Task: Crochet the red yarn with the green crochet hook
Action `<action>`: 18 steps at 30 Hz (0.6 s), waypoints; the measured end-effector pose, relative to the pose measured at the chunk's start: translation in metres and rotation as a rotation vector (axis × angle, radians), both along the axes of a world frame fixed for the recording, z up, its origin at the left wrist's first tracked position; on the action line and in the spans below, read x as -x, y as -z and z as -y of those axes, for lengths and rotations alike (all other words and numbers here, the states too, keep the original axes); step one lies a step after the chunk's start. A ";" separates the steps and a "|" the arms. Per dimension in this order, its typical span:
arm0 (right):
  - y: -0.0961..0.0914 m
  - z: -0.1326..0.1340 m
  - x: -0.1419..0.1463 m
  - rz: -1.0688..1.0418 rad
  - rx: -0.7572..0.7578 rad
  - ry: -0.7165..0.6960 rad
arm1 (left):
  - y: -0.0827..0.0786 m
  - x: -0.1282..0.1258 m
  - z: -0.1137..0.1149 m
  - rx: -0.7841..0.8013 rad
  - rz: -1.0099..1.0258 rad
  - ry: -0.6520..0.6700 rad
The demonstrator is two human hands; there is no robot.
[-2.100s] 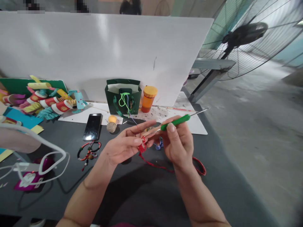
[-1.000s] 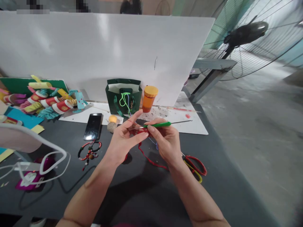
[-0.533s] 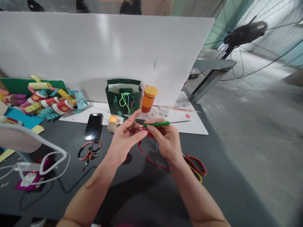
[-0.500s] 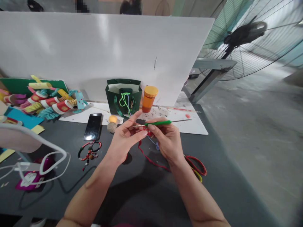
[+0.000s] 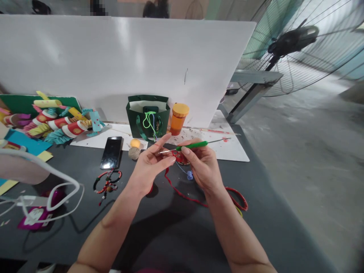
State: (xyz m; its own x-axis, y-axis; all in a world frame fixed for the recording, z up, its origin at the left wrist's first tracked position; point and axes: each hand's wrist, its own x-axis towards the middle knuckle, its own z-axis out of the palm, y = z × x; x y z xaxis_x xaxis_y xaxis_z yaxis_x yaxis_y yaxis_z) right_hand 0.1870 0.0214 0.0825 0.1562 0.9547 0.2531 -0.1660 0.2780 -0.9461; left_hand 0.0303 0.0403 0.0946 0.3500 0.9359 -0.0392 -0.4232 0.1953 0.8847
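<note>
Tilting the crochet hook (image 5: 191,145) upward, the right hand (image 5: 203,165) pinched it in narrowed fingers (image 5: 186,151), while the left hand (image 5: 150,165) stood extended, the red cord (image 5: 180,157) between them, just before the green paper bag (image 5: 148,119).

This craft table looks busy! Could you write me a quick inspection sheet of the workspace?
Surface: dark grey tabletop, with a paint-speckled white sheet at the back.
Work items: green-handled crochet hook, red cord, blue bead.
Hands: right hand grips the hook; left hand is raised beside its tip, with red cord work between them.
Clutter: smartphone, twine ball, beaded ornament, paper crafts, green gift bag, orange-capped bottle.
Cables: looped white cable, black cable.
Surroundings: white board, large caged fan, concrete floor.
</note>
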 end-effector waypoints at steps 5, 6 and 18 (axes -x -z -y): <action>-0.003 0.000 0.000 0.045 0.020 -0.049 | 0.006 -0.002 -0.002 -0.080 -0.017 -0.030; -0.003 0.001 -0.001 0.050 0.028 -0.066 | 0.007 -0.002 -0.001 -0.107 -0.028 -0.038; -0.003 0.001 0.007 0.019 0.058 -0.158 | 0.000 0.000 0.007 -0.391 -0.218 -0.318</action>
